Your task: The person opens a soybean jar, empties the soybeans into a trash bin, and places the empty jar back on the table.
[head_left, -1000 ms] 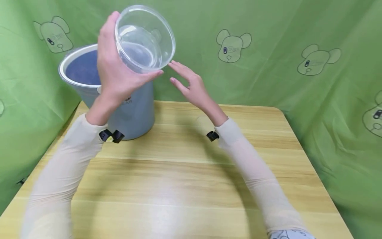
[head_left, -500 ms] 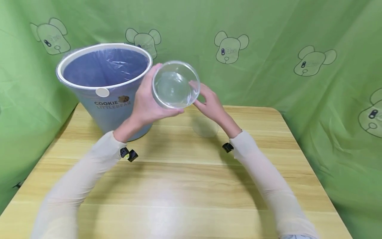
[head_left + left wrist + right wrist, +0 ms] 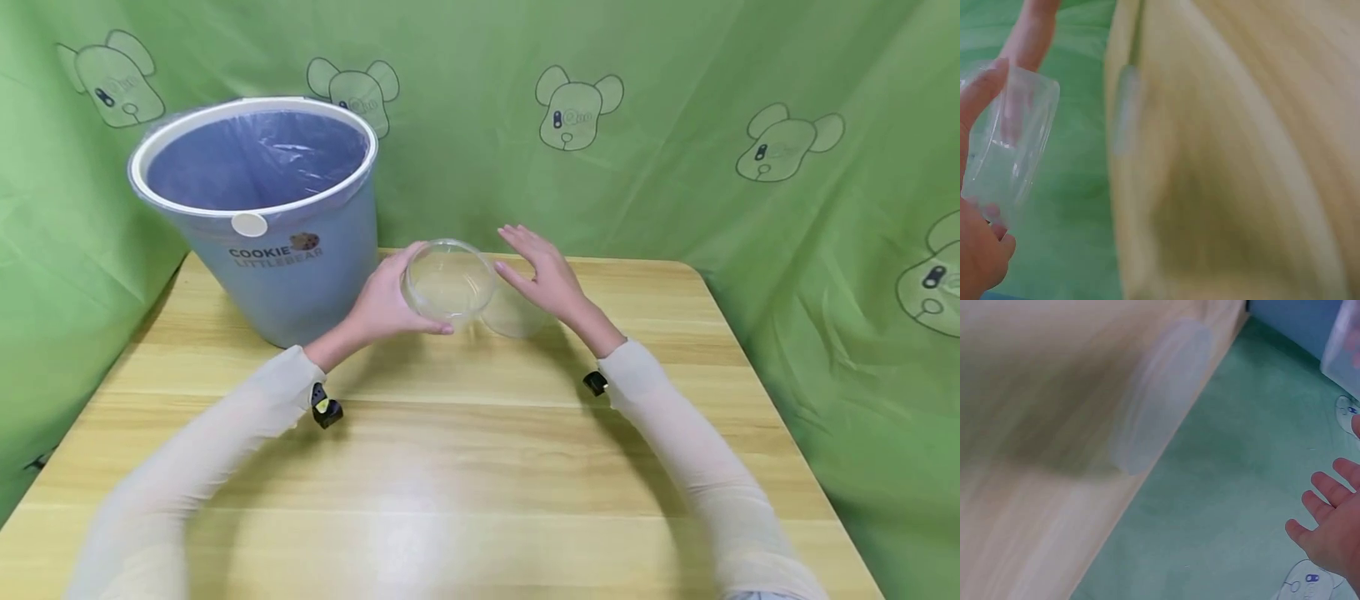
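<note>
My left hand point(image 3: 386, 302) grips a clear round plastic container point(image 3: 450, 282) from its left side, thumb along the near side and fingers around the far side. The container is see-through, and nothing shows inside it. My right hand point(image 3: 549, 279) stands just to the right of it, fingers extended and holding nothing. A clear round lid point(image 3: 519, 317) lies flat on the table near the back edge, partly overlapped by the container in the head view. In the right wrist view, the lid point(image 3: 1163, 400) shows as a pale disc, and the right hand point(image 3: 1332, 528) has its fingers spread.
A tall blue bin point(image 3: 300, 283) with a white rim and a clear liner bag stands at the table's back left corner. Light wood makes up the tabletop point(image 3: 450, 467). Behind and beside it hangs a green curtain point(image 3: 465, 100) printed with bear heads.
My left hand has brought the container down and right, away from the bin. My right hand reached the container half a second ago and now stands off from it. The lid stayed put.
</note>
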The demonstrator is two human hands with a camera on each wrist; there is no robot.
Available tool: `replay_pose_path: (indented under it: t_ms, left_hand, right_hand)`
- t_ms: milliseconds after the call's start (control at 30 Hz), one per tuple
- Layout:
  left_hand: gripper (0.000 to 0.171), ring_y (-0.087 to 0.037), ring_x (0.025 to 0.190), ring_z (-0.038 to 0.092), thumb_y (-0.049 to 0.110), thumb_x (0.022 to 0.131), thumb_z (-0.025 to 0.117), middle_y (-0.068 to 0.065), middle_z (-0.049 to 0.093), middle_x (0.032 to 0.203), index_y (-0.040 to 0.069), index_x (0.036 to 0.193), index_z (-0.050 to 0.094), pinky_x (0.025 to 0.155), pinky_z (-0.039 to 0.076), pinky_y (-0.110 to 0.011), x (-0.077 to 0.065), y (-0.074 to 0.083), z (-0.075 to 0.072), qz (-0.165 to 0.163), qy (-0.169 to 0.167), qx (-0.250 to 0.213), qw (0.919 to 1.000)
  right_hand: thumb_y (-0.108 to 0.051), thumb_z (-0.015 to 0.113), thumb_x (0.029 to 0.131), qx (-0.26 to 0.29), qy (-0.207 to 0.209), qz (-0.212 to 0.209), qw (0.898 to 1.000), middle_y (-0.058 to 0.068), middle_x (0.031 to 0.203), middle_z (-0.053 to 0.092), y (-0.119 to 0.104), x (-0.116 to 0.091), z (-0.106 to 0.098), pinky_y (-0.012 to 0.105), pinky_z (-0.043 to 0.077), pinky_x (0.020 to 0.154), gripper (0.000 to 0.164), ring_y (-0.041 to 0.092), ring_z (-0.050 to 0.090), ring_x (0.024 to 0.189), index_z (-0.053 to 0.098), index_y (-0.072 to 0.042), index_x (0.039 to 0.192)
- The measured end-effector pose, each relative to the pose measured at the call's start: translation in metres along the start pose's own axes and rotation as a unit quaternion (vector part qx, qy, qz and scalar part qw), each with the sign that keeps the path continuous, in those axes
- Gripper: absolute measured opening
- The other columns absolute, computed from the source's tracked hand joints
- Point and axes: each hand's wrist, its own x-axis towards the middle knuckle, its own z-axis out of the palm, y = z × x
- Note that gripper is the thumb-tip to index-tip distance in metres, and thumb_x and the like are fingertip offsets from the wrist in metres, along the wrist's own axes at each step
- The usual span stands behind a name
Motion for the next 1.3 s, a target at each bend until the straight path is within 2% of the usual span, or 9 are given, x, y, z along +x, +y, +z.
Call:
replay_pose_path:
  t_ms: [167,267,467,600,867,1100,1300]
  left_hand:
    - [0.133,-0.033,0.141,0.046,0.042,0.048,0.103,-0.013,0.047,0.156,0.012,0.158,0.034,0.120,0.037,-0.056,-0.007,-0.017,0.009,-0.055,-0.054,0.000,0.9970]
    - [0.134,-0.033,0.147,0.041,0.036,0.050,0.103,-0.014,0.041,0.161,0.010,0.160,0.029,0.124,0.033,-0.054,-0.010,-0.025,0.012,-0.066,-0.077,-0.023,0.9946]
    - [0.134,-0.032,0.150,0.036,0.028,0.053,0.102,-0.014,0.036,0.164,0.011,0.161,0.025,0.126,0.029,-0.053,-0.013,-0.042,0.019,-0.075,-0.099,-0.061,0.9904]
    - [0.133,-0.032,0.151,0.033,0.027,0.055,0.101,-0.014,0.034,0.164,0.010,0.162,0.023,0.127,0.026,-0.051,-0.015,-0.051,0.024,-0.085,-0.108,-0.071,0.9880]
    - [0.130,-0.035,0.154,0.027,0.021,0.061,0.099,-0.016,0.028,0.167,0.010,0.163,0.019,0.129,0.019,-0.054,-0.015,-0.058,0.031,-0.106,-0.114,-0.093,0.9834]
    - [0.130,-0.037,0.153,0.028,0.020,0.061,0.099,-0.019,0.027,0.166,0.012,0.162,0.019,0.128,0.020,-0.055,-0.013,-0.063,0.032,-0.134,-0.104,-0.104,0.9800]
    - [0.128,-0.036,0.153,0.030,0.020,0.061,0.099,-0.019,0.030,0.165,0.010,0.162,0.022,0.129,0.021,-0.052,-0.014,-0.067,0.034,-0.140,-0.097,-0.111,0.9791]
  right_hand:
    - [-0.038,0.062,0.101,0.001,-0.006,0.010,1.000,0.008,0.162,0.040,0.009,-0.008,0.004,0.055,0.020,0.129,0.061,0.029,0.031,0.154,0.044,-0.015,0.155]
    - [-0.039,0.061,0.101,0.001,-0.010,0.016,1.000,0.007,0.162,0.039,0.014,-0.011,0.006,0.055,0.020,0.129,0.062,0.030,0.031,0.154,0.043,-0.016,0.155]
    - [-0.042,0.060,0.101,0.002,-0.018,0.023,1.000,0.006,0.164,0.038,0.020,-0.015,0.010,0.055,0.020,0.129,0.064,0.030,0.029,0.155,0.040,-0.017,0.157]
    - [-0.043,0.060,0.101,0.001,-0.029,0.028,0.999,0.006,0.164,0.036,0.024,-0.019,0.014,0.056,0.020,0.129,0.066,0.030,0.028,0.155,0.038,-0.017,0.158]
    - [-0.043,0.058,0.102,-0.004,-0.032,0.030,0.999,0.007,0.164,0.037,0.026,-0.024,0.018,0.058,0.023,0.127,0.065,0.034,0.032,0.153,0.038,-0.016,0.158]
    - [-0.043,0.058,0.102,-0.005,-0.038,0.032,0.999,0.007,0.164,0.037,0.027,-0.023,0.018,0.055,0.021,0.128,0.065,0.032,0.030,0.154,0.038,-0.016,0.158]
    - [-0.043,0.058,0.102,-0.003,-0.039,0.029,0.999,0.008,0.164,0.037,0.028,-0.025,0.021,0.055,0.021,0.129,0.066,0.032,0.030,0.154,0.038,-0.015,0.158]
